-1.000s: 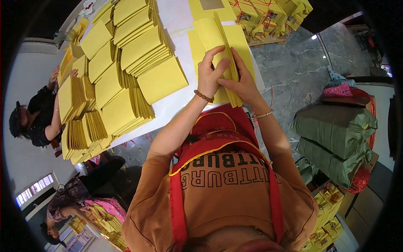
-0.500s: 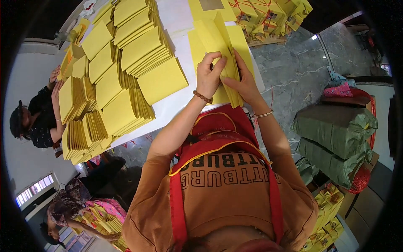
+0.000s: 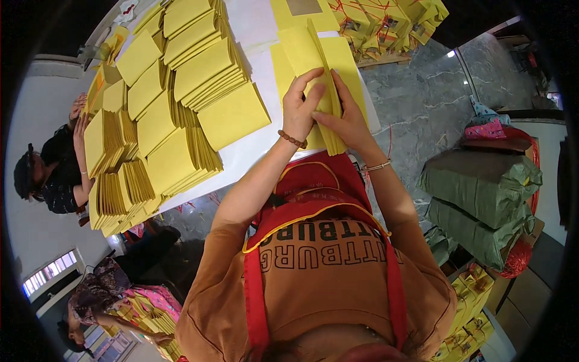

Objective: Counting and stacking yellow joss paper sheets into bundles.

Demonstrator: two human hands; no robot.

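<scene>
The white bench (image 3: 253,151) carries nearly everything here, and places below are given from it. Across its left half lie fanned stacks of yellow envelopes (image 3: 181,90), overlapping in rows out to the far left edge, where another person's hand (image 3: 77,105) rests on them. Off its right side, on the marble floor, stand green wrapped bundles (image 3: 482,199). Beyond its far right corner sit tied packs of yellow paper (image 3: 392,24).

At the bench's near right edge is a thin sheaf of yellow envelopes (image 3: 319,66), tilted up on its long edge above a flat yellow sheet. The left hand (image 3: 300,108), a bead bracelet at its wrist, pinches the sheaf's near end with thumb and curled fingers. The right hand (image 3: 341,117) lies along the other side, fingers extended and pressed to the paper.

Compared with a second ago the thumbs have closed nearer together over the sheaf's edge, and the sheaf stands a little straighter. I judge the envelopes are being squared up between the hands.
</scene>
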